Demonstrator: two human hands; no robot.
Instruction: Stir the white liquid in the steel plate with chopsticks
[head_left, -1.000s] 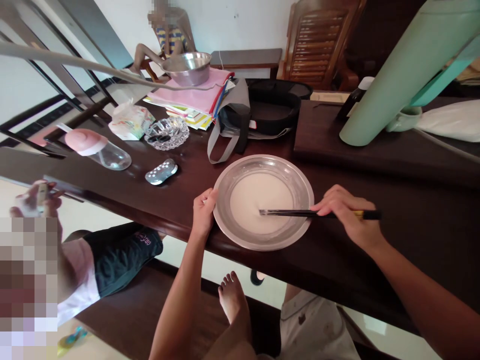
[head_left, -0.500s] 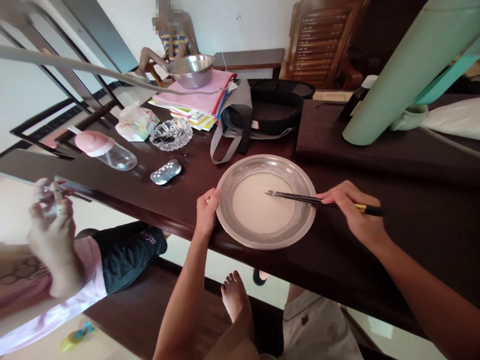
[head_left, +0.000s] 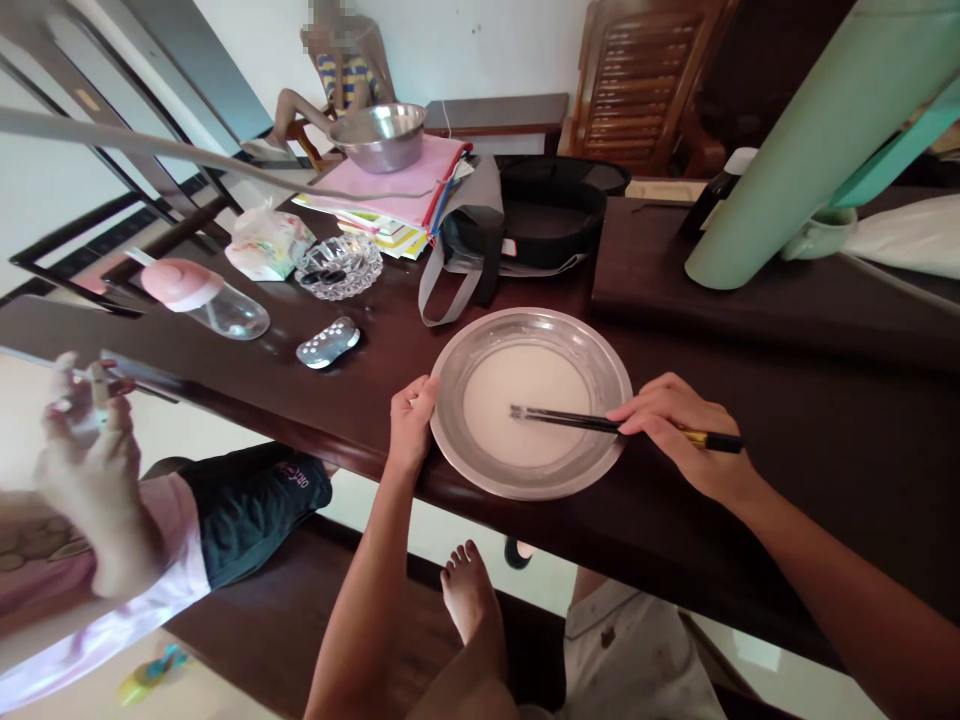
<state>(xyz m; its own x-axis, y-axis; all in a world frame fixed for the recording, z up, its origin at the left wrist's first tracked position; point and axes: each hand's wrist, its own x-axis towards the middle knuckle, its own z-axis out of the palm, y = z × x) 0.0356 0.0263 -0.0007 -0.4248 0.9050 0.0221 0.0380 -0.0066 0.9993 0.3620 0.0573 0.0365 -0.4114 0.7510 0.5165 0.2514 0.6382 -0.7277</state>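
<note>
A round metal plate [head_left: 600,352] lies near the front edge of the dark wooden table [head_left: 750,500]. It holds a pool of white liquid [head_left: 525,400]. My left hand [head_left: 410,420] grips the plate's left rim. My right hand [head_left: 675,432] is closed around a pair of black chopsticks [head_left: 570,419]. Their tips rest in the liquid near the plate's middle.
Further back are a grey-strapped black bag [head_left: 525,225], a glass dish [head_left: 337,266], a pink-lidded bottle [head_left: 202,298] on its side, a small remote [head_left: 327,343], books with a steel bowl [head_left: 379,135], and a green tube [head_left: 802,150]. Another person's hand [head_left: 90,440] is at left.
The chopstick tips have swept through the liquid, up and right, then back down and left toward the plate's middle. My right hand followed. My left hand stayed on the rim.
</note>
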